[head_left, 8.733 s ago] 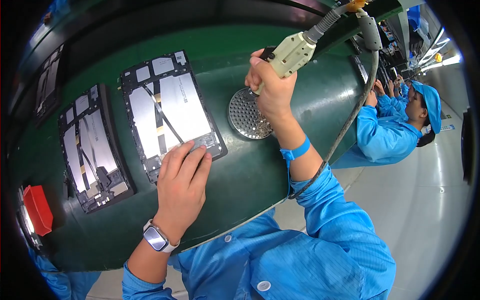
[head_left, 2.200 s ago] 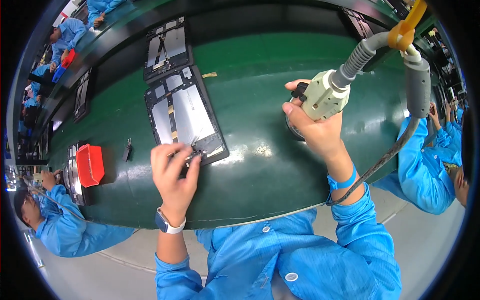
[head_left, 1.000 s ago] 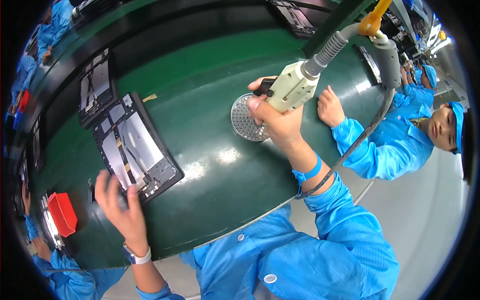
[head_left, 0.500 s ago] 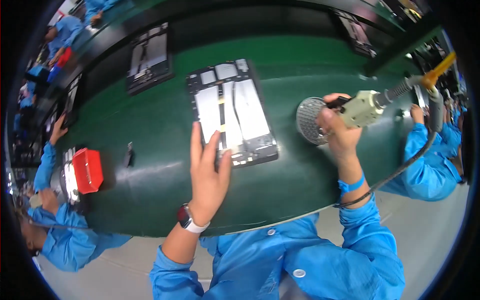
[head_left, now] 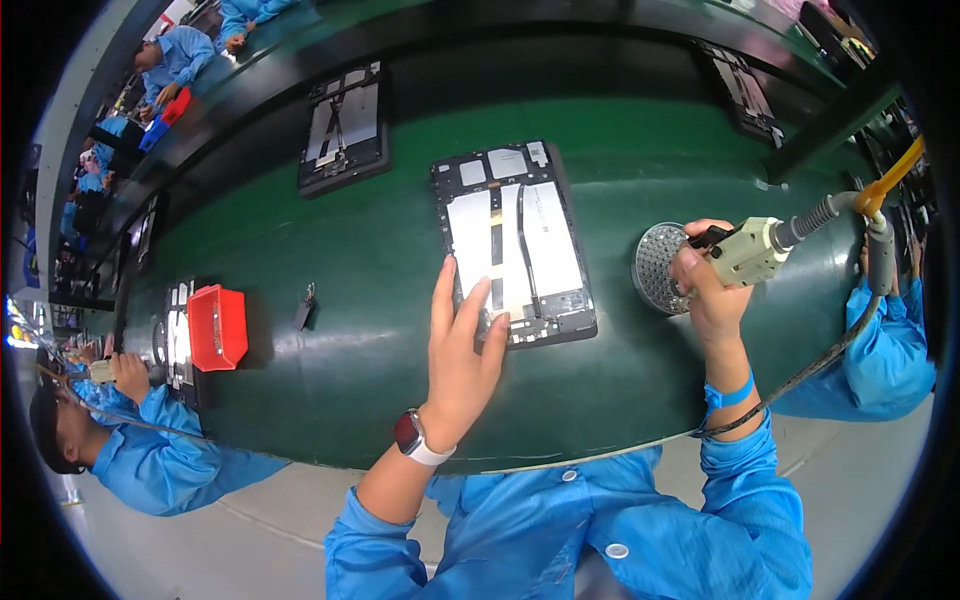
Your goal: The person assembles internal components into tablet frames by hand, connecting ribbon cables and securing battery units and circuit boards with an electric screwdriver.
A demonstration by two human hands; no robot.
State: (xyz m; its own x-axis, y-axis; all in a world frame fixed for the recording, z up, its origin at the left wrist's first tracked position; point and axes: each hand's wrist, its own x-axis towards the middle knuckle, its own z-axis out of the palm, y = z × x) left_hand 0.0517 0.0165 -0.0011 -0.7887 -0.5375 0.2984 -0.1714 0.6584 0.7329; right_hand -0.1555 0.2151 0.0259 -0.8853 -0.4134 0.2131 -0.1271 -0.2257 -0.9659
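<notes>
An opened tablet [head_left: 570, 250], its white battery panels and black frame bared, lies on the green bench in front of me. My left hand [head_left: 462, 345] rests with spread fingers on its lower left edge and corner, gripping nothing. In my right hand [head_left: 716, 295] is a pale electric screwdriver [head_left: 748, 252] with a cable at its rear end. Its front end points into a round, metallic dish [head_left: 655, 272] dotted with small holes or screws; my fingers hide the tip.
A red bin [head_left: 218, 328] and a small dark part [head_left: 304, 308] lie to the left. Further opened tablets [head_left: 345, 125] [head_left: 740, 90] lie at the far side. The screwdriver cable [head_left: 810, 375] loops past my right wrist. Co-workers [head_left: 190, 440] sit on both sides.
The whole view has shifted, so the bench things appear farther right. My hands keep their places on the tablet and over the dish. The left co-worker's outstretched hand has drawn back.
</notes>
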